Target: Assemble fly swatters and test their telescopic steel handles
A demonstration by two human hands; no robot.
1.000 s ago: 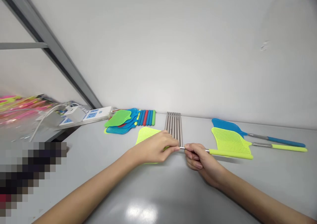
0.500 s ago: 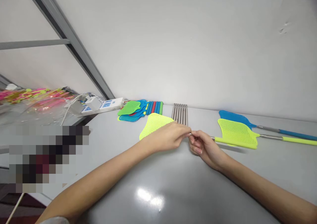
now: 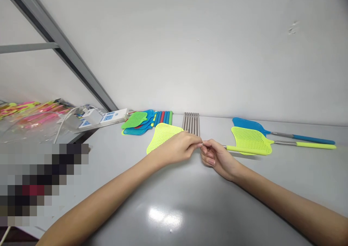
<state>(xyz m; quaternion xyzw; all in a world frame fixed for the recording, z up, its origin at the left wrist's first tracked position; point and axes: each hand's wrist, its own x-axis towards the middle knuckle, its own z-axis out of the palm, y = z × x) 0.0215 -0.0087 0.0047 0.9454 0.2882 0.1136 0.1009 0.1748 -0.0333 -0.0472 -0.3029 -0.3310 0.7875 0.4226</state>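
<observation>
"so, what had just changed?"
"the left hand and right hand had drawn together, nearly hiding the metal rod between them."
"gripping what?"
"the left pinched tight, apparently on the yellow paddle; the right curled round the rod, yellow handle jutting above the counter."
"meaning?"
"paddle and rod likely met there; fingers hid the join."

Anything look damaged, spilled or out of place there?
Nothing on the table looks spilled, and the metal rods lie side by side. The wall, though, has a small rough mark at upper right, odd against its mostly plain surface.
</observation>
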